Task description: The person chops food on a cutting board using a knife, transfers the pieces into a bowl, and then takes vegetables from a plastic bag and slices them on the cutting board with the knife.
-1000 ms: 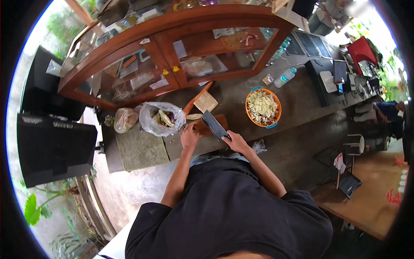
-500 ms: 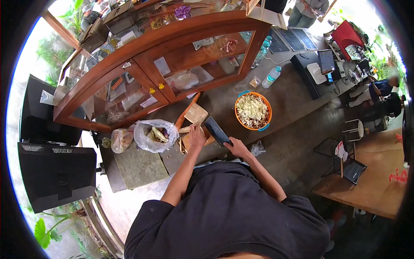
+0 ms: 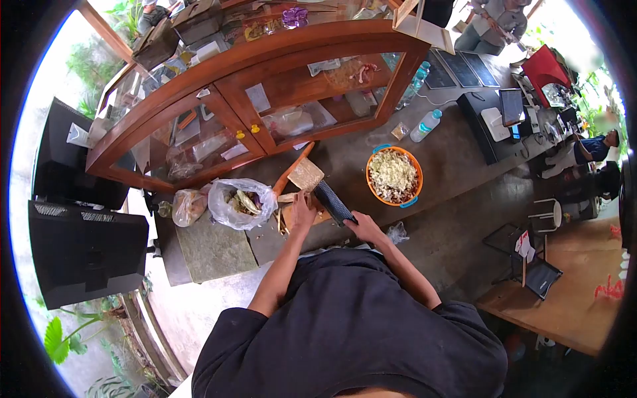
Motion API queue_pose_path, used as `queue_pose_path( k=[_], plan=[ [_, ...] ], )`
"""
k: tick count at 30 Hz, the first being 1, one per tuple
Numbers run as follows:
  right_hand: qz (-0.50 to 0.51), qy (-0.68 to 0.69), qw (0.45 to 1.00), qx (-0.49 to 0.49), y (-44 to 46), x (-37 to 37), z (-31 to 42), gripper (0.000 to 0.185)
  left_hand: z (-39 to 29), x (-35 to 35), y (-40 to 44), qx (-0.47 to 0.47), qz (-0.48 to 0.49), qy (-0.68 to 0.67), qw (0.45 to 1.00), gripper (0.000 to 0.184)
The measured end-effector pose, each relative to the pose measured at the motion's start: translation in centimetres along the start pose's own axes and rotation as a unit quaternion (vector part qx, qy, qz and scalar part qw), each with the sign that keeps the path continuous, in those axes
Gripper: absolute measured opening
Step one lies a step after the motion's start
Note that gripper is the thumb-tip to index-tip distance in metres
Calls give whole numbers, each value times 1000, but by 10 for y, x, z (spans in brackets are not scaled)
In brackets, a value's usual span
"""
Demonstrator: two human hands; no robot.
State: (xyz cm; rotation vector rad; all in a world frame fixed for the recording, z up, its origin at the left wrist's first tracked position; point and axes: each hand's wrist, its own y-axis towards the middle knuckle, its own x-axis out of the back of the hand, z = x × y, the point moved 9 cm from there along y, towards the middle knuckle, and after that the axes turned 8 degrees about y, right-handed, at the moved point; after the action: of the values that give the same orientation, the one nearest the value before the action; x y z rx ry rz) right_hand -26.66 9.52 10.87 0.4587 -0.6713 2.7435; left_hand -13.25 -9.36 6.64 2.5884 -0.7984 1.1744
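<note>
My right hand [image 3: 363, 227] is wrapped around the handle of a broad knife with a dark, dimpled blade [image 3: 332, 201]. Its blade stands beside the fingers of my left hand [image 3: 304, 212], along the edge of a tan, square-cut slab [image 3: 306, 174]. My left fingers are closed at the slab's near end; exactly how they grip it is partly hidden. Beneath lies an orange-brown wooden board [image 3: 318, 217], with a pale strip [image 3: 286, 198] and small crumbs left of my left hand. An orange colander-like basket [image 3: 419, 174] holds chopped pale and brown pieces, right of the knife.
An open plastic bag [image 3: 225, 211] with vegetable-like contents and another filled bag [image 3: 189, 205] stand at left. A glass-door cabinet [image 3: 265, 79] rises behind. Water bottle [image 3: 426, 126], small packet [image 3: 400, 131] and black box [image 3: 479, 126] sit at right. Other people are farther off.
The camera view has tilted, so the surroundings sit slightly differently in the frame. My hands, the knife and the slab keep nearly the same positions relative to one another.
</note>
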Motion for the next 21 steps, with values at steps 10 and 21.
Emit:
queue_pose_path(
  k=[10,21],
  plan=[
    [-1,-25,995,94,12,-15,1,34,5,29,-33,56,-20,63,996,56],
    [105,-44,993,18,11,-39,2,39,33,47,-75,106,-146,37,983,40]
  ],
)
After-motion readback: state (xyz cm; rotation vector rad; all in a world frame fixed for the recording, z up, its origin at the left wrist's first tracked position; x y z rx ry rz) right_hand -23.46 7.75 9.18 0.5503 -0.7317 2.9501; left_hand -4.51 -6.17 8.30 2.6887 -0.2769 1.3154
